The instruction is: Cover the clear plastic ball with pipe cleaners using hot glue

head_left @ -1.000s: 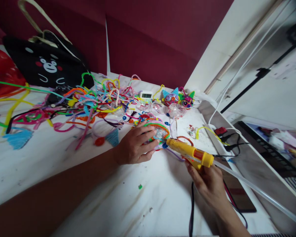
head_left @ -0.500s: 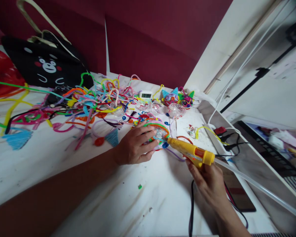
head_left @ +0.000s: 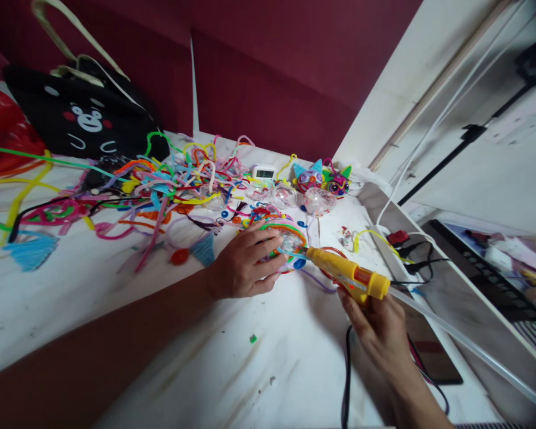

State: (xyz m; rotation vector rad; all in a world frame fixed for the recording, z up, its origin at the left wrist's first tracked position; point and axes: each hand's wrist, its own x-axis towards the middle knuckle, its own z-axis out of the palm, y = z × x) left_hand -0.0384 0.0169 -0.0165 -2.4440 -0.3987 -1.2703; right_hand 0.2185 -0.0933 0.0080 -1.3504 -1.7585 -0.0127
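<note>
My left hand point(head_left: 249, 262) is wrapped round a small craft piece point(head_left: 290, 238) wound with coloured pipe cleaners, its middle clear and shiny. In my right hand point(head_left: 377, 325) is a yellow hot glue gun point(head_left: 346, 273), with a long clear glue stick point(head_left: 469, 342) running out of its back end. The gun's nozzle points left and meets the right edge of the craft piece; whether it touches I cannot tell. A light blue strand point(head_left: 293, 255) lies by the nozzle. My left fingers partly hide the piece.
A tangle of pipe cleaners point(head_left: 192, 173) spreads across the white table point(head_left: 205, 363). Behind are a small digital clock point(head_left: 263, 173), clear plastic balls point(head_left: 320, 201) and two decorated figures point(head_left: 337, 180). A black bag point(head_left: 84, 116) stands back left. Right are a dark tablet-like slab point(head_left: 433, 345) and plugged-in cables point(head_left: 411, 259).
The glue gun has shifted very slightly to the right, and its dark nozzle tip shows more plainly against the craft piece. My left hand keeps its place.
</note>
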